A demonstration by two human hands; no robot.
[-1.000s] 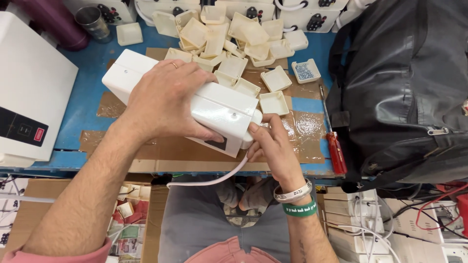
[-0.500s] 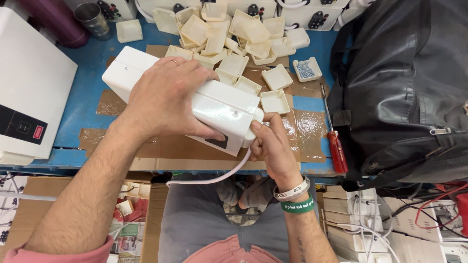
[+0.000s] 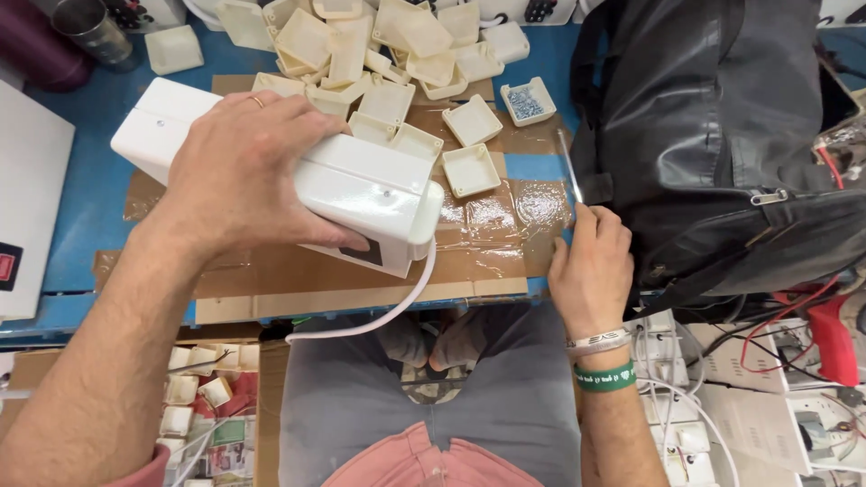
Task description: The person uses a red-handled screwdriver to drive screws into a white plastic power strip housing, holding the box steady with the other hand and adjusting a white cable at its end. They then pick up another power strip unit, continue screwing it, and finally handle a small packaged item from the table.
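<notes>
My left hand [image 3: 239, 171] lies palm down on a long white plastic housing [image 3: 370, 194] and holds it tilted on the cardboard mat [image 3: 271, 275]. A white cable [image 3: 383, 316] runs out of the housing's near end and hangs below the table edge. My right hand [image 3: 591, 266] is apart from the housing, at the table's right edge, closed around a screwdriver. Only the screwdriver's thin metal shaft [image 3: 568, 167] shows, pointing away from me; the handle is hidden in the fist.
A heap of small cream plastic covers [image 3: 361, 45] lies behind the housing, with a small tray of screws [image 3: 528, 99] beside it. A black bag [image 3: 722, 135] fills the right side. A metal cup [image 3: 95, 32] and a white machine [image 3: 27, 180] stand at the left.
My right hand left the housing's near end, moved right to the table edge and closed on the screwdriver that lay there. My left hand stays on the housing.
</notes>
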